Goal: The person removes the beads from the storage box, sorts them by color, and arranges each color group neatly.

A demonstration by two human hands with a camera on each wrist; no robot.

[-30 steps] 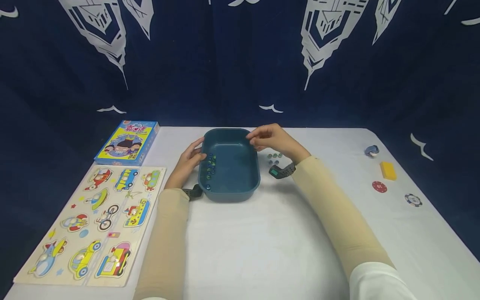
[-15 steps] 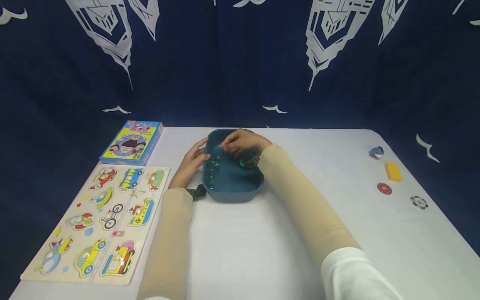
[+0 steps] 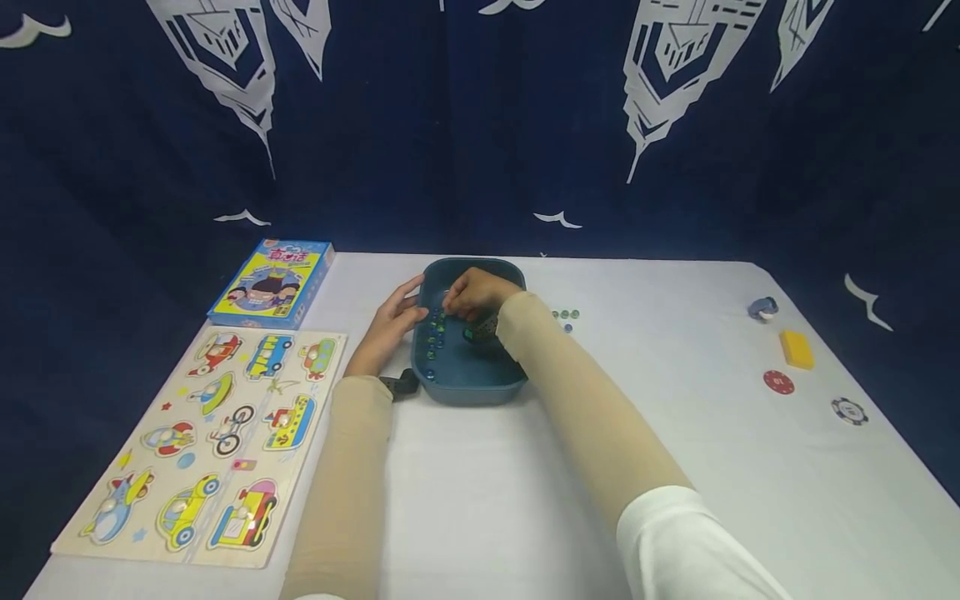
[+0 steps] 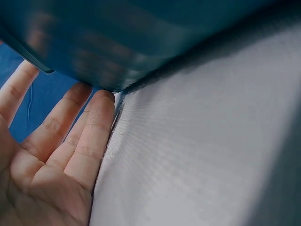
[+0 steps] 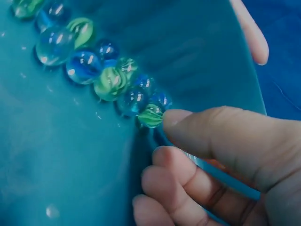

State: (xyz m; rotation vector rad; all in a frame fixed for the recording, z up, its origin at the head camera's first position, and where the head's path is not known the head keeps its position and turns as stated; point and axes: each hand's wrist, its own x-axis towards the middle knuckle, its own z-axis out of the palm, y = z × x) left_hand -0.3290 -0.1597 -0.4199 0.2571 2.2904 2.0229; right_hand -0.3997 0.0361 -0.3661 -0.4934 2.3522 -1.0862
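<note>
A dark teal plastic bin [image 3: 469,393] stands on the white table. Several blue and green glass marbles [image 5: 84,66] lie in a row along the inside of its left wall. My left hand [image 3: 386,329] is at the bin's outer left side, fingers fairly straight, tips against the wall in the left wrist view. Inside the bin, my right hand [image 3: 480,293] has its fingers curled, with the thumb tip right at a green-swirled marble [image 5: 150,116] at the row's end. The right index finger is hidden behind the thumb.
More marbles [image 3: 570,315] lie right of the bin, partly hidden by the right sleeve. A wooden vehicle puzzle board [image 3: 247,393] and a blue-yellow box [image 3: 266,287] sit at left. Far right are a yellow block [image 3: 797,349], red chip [image 3: 778,382], black-white chip [image 3: 849,411] and small blue-grey object [image 3: 762,309].
My right hand has moved left from over the bin's right rim and down into the bin, to the row of marbles. My left hand stays at the bin's side. The view has shifted slightly.
</note>
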